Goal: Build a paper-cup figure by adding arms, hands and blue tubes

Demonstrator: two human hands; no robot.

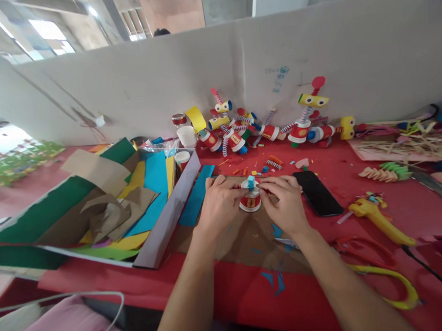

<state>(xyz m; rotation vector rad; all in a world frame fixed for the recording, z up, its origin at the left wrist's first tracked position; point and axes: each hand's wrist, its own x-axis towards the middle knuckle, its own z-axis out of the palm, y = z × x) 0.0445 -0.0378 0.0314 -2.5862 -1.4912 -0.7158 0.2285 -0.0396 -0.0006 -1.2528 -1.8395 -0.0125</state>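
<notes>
Now pinching the cup between left hand and right hand, inside the near edge of the table, likely steadying blue paper.

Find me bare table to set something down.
Best: red tabletop between phone and folded paper strips. Smaller: red strip between left forearm and blue scraps. Crowded: around the cup between left hand and right hand; along the partition, full of cup figures; right, glue gun and scissors; left, paper-filled box.
</notes>
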